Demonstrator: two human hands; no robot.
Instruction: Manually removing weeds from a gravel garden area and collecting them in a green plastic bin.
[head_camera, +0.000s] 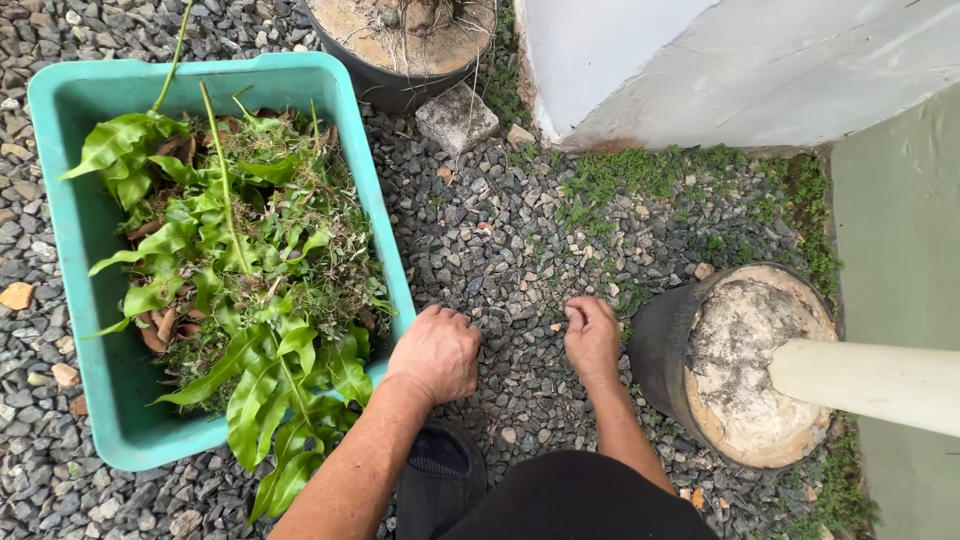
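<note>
My left hand (437, 352) rests knuckles-up on the gravel (500, 250), fingers curled under, so I cannot tell whether it grips anything. My right hand (592, 335) is beside it, fingertips bunched and pinching down among the stones, at something too small to make out. The tub (60, 210) just left of my left hand is already heaped with pulled weeds (250, 270) and long leaves, some spilling over its near rim. Green patches (640, 180) still grow along the wall (720, 70) and around the pot (660, 345) at my right. Between tub and pot the gravel lies open; a stone block (456, 118) sits farther ahead.
</note>
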